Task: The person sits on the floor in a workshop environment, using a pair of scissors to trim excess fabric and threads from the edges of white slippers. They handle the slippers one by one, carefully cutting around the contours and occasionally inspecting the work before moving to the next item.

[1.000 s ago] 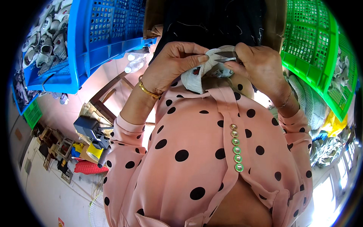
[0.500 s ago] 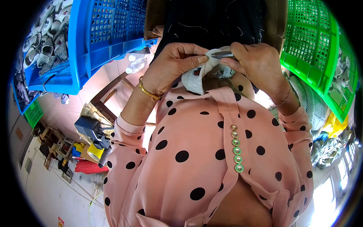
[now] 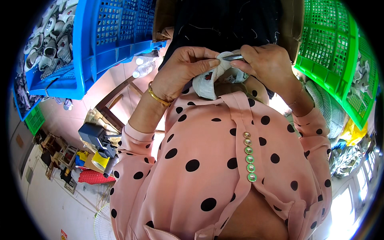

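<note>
A small white shoe (image 3: 205, 87) with a dark and red motif is in front of my chest. My left hand (image 3: 192, 64) pinches its upper edge between thumb and fingers. In my right hand (image 3: 266, 64) are metal thread snips (image 3: 232, 57), gripped by their body with the pointed blades toward the left. The tips lie against the shoe's edge beside my left thumb. My right fingers partly cover the snips, so whether the blades are apart is hard to see.
To the left stands a blue plastic basket (image 3: 89, 48) with many small shoes (image 3: 50, 48) past it. A green basket (image 3: 332, 76) is at the right. Plastic bottles (image 3: 144, 69), a wooden stool (image 3: 114, 102) and a dark machine (image 3: 96, 134) are at the left.
My right hand has shifted slightly left with the snips, and its wrist has turned a little. The left hand and the shoe stay almost in place.
</note>
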